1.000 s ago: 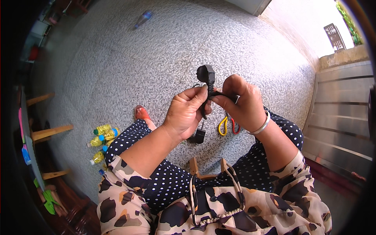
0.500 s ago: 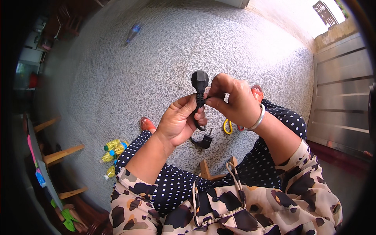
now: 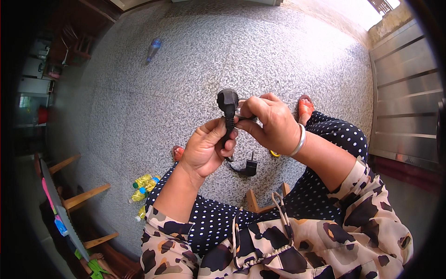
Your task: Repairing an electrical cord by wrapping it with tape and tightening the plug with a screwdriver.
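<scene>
A black power plug [image 3: 228, 100] with a ribbed neck stands upright above my left hand [image 3: 204, 146], whose thumb and fingers are closed round its cord just below the neck. My right hand [image 3: 274, 122], with a silver bangle on the wrist, pinches a dark strip or piece of cord right beside the neck; the fingers partly hide it. Below my hands another black plug [image 3: 251, 168] with metal prongs hangs or lies on a cord end. I cannot tell whether it touches the floor.
Several bottles with yellow contents [image 3: 145, 188] are by my left leg. A clear bluish bottle [image 3: 154, 49] lies farther off on the speckled floor [image 3: 186, 69]. Wooden legs [image 3: 88, 196] jut out at left; a metal panel [image 3: 404, 88] stands at right. A yellow loop [image 3: 275, 153] shows under my right wrist.
The view has shifted, and both hands with the plug sit slightly further left and lower in it. My left hand keeps its grip; the right still pinches beside the plug's neck.
</scene>
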A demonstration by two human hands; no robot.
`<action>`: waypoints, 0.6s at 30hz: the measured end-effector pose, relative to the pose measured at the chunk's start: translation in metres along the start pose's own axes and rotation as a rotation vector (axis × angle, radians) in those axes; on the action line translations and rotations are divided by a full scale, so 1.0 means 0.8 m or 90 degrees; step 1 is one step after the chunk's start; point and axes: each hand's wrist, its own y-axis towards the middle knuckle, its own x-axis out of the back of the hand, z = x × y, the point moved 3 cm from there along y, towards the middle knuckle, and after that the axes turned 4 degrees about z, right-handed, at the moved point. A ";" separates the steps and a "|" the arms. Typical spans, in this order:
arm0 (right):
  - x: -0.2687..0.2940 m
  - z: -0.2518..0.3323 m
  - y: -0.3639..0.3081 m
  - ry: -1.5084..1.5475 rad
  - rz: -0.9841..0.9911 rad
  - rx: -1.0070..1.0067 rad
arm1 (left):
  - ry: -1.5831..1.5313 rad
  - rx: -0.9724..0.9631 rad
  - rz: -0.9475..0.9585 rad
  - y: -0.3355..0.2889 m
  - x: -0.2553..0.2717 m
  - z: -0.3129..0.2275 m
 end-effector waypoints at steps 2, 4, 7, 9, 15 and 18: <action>0.001 -0.001 0.002 0.041 0.020 0.011 | -0.009 -0.004 0.017 -0.002 0.000 0.000; 0.005 -0.001 0.003 0.101 0.034 0.035 | -0.042 -0.005 0.069 -0.004 -0.002 -0.001; 0.008 0.000 0.003 0.138 0.066 0.037 | -0.131 -0.017 0.109 -0.007 -0.003 -0.006; 0.007 0.000 0.002 0.122 0.082 0.032 | -0.105 -0.022 0.081 -0.008 -0.001 -0.007; 0.000 -0.008 0.002 0.063 0.067 -0.005 | 0.019 -0.022 0.093 -0.011 -0.006 -0.007; 0.003 -0.014 0.003 0.048 0.069 -0.021 | 0.019 0.026 0.094 -0.012 -0.010 -0.004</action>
